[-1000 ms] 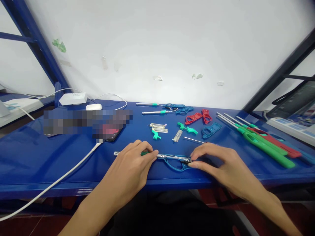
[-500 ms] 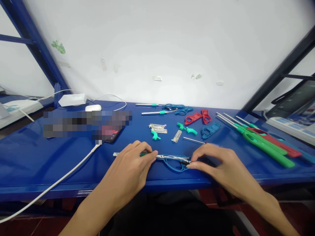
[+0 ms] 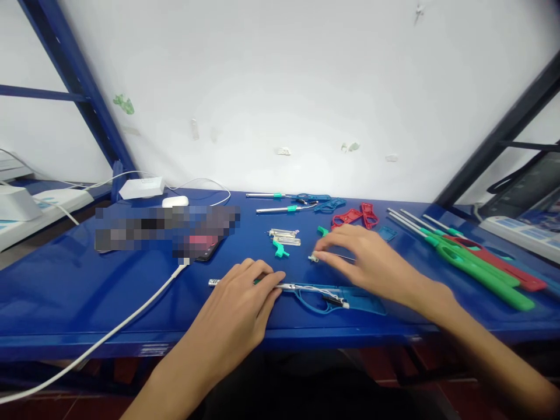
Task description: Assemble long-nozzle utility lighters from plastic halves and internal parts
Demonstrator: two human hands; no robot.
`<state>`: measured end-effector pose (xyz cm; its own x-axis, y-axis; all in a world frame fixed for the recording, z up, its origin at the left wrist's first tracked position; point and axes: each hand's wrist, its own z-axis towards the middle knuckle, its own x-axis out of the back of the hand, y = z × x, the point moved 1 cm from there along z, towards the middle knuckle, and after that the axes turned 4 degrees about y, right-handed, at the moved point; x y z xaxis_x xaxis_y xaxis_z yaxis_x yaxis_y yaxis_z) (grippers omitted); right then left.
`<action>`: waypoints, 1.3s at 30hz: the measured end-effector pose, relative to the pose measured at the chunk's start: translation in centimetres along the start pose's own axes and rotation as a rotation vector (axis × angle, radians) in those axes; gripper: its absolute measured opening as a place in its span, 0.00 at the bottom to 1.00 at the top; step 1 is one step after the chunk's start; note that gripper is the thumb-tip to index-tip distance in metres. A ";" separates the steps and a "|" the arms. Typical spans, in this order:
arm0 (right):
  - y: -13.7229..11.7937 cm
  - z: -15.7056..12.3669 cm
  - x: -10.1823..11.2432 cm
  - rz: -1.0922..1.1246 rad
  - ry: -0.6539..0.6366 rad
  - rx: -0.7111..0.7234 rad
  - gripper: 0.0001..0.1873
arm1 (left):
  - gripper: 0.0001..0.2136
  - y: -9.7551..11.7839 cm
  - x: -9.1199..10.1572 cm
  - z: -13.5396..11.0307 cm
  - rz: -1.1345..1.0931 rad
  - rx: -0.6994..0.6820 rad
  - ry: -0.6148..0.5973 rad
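My left hand [image 3: 245, 303] is closed over the metal tube of an opened long-nosed gas lighter, pressing it to the table near the front edge. The lighter's blue half-shell [image 3: 365, 300] lies open to the right of that hand, with white wires and a black igniter [image 3: 335, 300] in it. Farther back, my right hand [image 3: 361, 256] pinches a small clear fuel tank [image 3: 312, 257]; the fingers cover most of it. Left of that hand lie more clear fuel tanks [image 3: 286, 240] and a green trigger [image 3: 280, 249]. Another green trigger [image 3: 322, 231] is partly hidden behind the right hand.
Two blue lighters in parts [image 3: 280, 210] lie at the back, near red shell pieces [image 3: 347, 218]. Several whole lighters, including a green one [image 3: 485, 274], lie at the right. A phone [image 3: 207, 249] with a white cable [image 3: 126, 315] is at the left. A thin screwdriver shaft shows behind my right hand.
My right hand has left the black igniter and moved back and left to the clear fuel tank. My left hand stays on the tube. The view has tilted up slightly.
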<state>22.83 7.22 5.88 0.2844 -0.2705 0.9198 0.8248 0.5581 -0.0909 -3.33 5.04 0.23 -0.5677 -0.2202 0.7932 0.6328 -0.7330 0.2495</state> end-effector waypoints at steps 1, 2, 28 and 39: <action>-0.1 1.2 -0.3 -0.021 -0.044 0.029 0.16 | 0.12 0.0 0.0 0.0 0.005 0.002 -0.001; -0.2 2.4 -0.7 -0.039 -0.067 0.046 0.18 | 0.12 0.0 0.0 0.0 0.008 0.004 0.001; -4.9 -0.9 2.1 0.671 -0.197 -0.207 0.18 | 0.10 3.2 1.0 0.5 -0.151 -0.137 0.425; -4.1 -3.5 1.4 0.412 0.046 -0.243 0.14 | 0.16 3.4 -0.6 0.8 -0.126 -0.132 0.366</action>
<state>21.60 1.80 6.20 0.6286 -0.1031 0.7708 0.7275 0.4283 -0.5360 -0.45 3.14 1.07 -0.8014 -0.3200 0.5053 0.4869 -0.8398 0.2403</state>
